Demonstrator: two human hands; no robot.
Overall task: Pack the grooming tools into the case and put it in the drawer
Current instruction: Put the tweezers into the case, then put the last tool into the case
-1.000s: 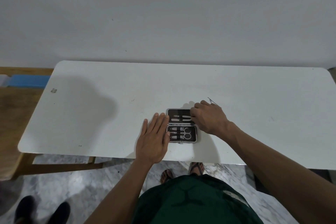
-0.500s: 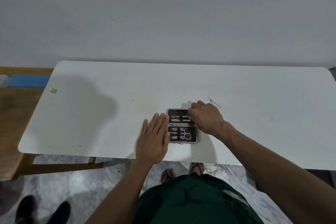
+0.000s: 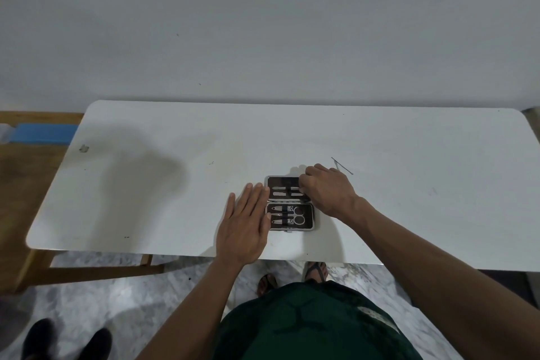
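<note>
A small black grooming case [image 3: 309,222] lies open on the white table [image 3: 146,184] near its front edge. Its near half holds scissors [image 3: 298,215] and clippers under straps. The far half [image 3: 280,183] holds slim metal tools. My left hand [image 3: 245,225] lies flat on the table, fingers straight, touching the case's left edge. My right hand [image 3: 327,191] covers the far half's right side, its curled fingertips pinching the end of a slim tool there. One thin metal tool [image 3: 342,166] lies loose on the table behind my right hand.
A wooden piece of furniture [image 3: 17,184] with a blue object [image 3: 41,133] on it stands to the left of the table. Another person's black shoes [image 3: 67,339] are on the marble floor at bottom left. A plain wall rises behind the table.
My right hand has slid left from beside the loose thin tool onto the far half of the case. The left hand and the case have stayed put.
</note>
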